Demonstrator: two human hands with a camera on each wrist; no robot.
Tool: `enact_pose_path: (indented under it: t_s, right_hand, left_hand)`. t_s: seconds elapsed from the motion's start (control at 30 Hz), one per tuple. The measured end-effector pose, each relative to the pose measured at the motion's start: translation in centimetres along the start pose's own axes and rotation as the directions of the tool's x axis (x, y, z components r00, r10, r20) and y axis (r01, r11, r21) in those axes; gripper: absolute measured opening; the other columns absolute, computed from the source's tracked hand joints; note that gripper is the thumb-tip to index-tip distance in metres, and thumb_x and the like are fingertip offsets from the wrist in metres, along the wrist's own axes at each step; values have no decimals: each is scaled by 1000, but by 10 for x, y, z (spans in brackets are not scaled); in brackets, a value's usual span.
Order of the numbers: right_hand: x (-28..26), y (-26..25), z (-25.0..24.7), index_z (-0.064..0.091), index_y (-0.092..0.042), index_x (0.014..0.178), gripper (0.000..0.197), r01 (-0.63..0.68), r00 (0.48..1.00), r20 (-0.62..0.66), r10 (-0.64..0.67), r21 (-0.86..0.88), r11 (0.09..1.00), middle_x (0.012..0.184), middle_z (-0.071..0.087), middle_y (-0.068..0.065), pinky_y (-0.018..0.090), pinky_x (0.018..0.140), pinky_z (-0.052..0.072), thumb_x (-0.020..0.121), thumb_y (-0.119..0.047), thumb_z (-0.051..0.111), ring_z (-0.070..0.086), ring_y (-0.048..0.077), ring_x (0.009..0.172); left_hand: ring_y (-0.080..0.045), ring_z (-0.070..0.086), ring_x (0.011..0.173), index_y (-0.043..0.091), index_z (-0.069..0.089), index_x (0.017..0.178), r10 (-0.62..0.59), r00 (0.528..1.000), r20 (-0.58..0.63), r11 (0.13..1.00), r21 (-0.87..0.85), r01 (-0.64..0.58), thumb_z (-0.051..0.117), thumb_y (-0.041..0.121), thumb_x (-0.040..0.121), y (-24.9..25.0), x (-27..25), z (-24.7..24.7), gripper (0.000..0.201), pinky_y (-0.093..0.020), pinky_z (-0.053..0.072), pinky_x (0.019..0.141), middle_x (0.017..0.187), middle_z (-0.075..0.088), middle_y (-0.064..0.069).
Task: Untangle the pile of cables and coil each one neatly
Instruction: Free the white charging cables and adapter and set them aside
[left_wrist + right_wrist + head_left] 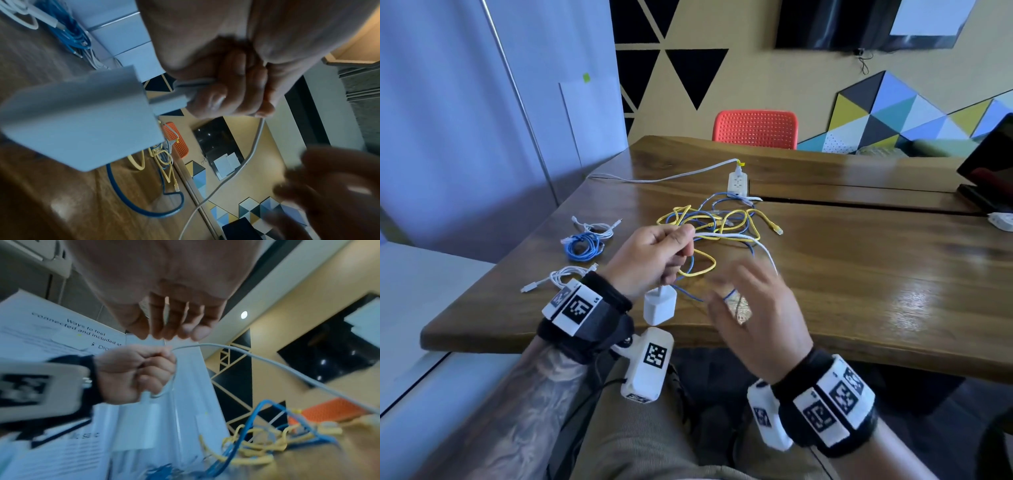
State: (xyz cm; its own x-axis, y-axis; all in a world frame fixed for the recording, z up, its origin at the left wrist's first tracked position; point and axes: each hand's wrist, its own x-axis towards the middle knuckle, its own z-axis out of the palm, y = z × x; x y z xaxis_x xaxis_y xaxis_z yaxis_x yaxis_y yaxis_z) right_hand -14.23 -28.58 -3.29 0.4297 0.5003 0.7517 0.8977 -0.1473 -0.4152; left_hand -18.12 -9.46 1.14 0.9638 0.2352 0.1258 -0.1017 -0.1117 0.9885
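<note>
While pinched: white cable (736, 237) inside left grip (654, 260), seemingly looped.

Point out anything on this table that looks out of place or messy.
The yellow cables and blue cables in mid-table are still knotted together, unlike the coiled bundles at the left. The left hand grips a white cable, its charger block dangling. Nothing looks damaged.

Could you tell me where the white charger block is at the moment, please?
In the head view the white charger block hangs just below the left hand, which grips its white cable, above the near edge of the wooden table.
</note>
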Motion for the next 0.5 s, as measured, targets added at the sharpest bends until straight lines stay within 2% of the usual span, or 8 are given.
enact_pose_path:
  t_s: [0.07, 0.13, 0.2, 0.27, 0.3, 0.37, 0.43, 0.5]
  right_hand:
    - [14, 16, -2, 63, -14, 128, 36, -22, 999, -42, 17, -125, 992, 130, 59, 0, 34, 105, 41, 95, -27, 64, 52, 22, 121]
    - [22, 28, 1, 61, -16, 133, 39, -69, 998, -17, 68, -117, 991, 134, 61, -2, 43, 110, 40, 100, -35, 55, 52, 18, 127]
    - [25, 33, 5, 66, -21, 118, 27, -146, 989, 20, 146, -10, 989, 107, 70, -13, 46, 94, 49, 102, -36, 52, 60, 12, 102]
    - [28, 34, 4, 64, -22, 102, 14, -224, 974, 53, 218, 130, 966, 79, 64, -19, 36, 71, 50, 101, -34, 56, 58, 9, 74]
    - [30, 34, 2, 63, -22, 96, 10, -230, 973, 45, 225, 159, 960, 73, 61, -21, 29, 63, 46, 100, -31, 60, 55, 9, 67]
    - [34, 38, 1, 65, -22, 92, 8, -223, 974, 14, 225, 188, 956, 70, 60, -21, 24, 60, 42, 98, -27, 66, 53, 8, 64]
    - [36, 42, 7, 71, -21, 95, 8, -240, 970, 17, 243, 240, 941, 74, 63, -20, 24, 65, 45, 97, -27, 65, 57, 6, 68]
    - [31, 44, 19, 74, -19, 102, 19, -271, 962, 58, 265, 274, 923, 78, 64, -22, 23, 71, 45, 98, -31, 59, 58, 0, 74]
  left_hand:
    - [-13, 24, 44, 9, 55, 68, 0, 1000, 17, 1000, -18, 0, 57, 36, 93, 1, -5, 4, 37, -26, 26, 45, 51, 27, 2]
    - [-14, 26, 44, 11, 57, 67, -11, 999, 41, 999, -43, 13, 57, 39, 88, -1, -9, 9, 36, -26, 27, 46, 50, 28, 2]
    - [-14, 26, 45, 14, 58, 65, -23, 998, 60, 997, -76, 28, 61, 39, 93, -4, -11, 12, 38, -25, 28, 47, 48, 27, 5]
    - [-14, 27, 46, 15, 59, 64, -37, 997, 65, 994, -102, 44, 60, 39, 94, -5, -11, 11, 38, -25, 29, 46, 48, 27, 6]
    - [-14, 26, 45, 15, 59, 65, -47, 997, 69, 993, -108, 54, 60, 40, 94, -6, -11, 11, 39, -24, 29, 45, 48, 28, 6]
    - [-12, 24, 44, 13, 57, 66, -94, 990, 109, 985, -136, 108, 56, 41, 93, -5, -13, 11, 38, -23, 28, 45, 50, 27, 5]
    - [-9, 21, 42, 13, 55, 67, -136, 974, 179, 955, -239, 177, 51, 41, 91, -2, -15, 14, 37, -21, 28, 43, 51, 25, 4]
    - [-8, 21, 41, 13, 54, 66, -123, 971, 207, 895, -399, 198, 47, 40, 92, 4, -15, 17, 38, -20, 31, 42, 52, 23, 5]
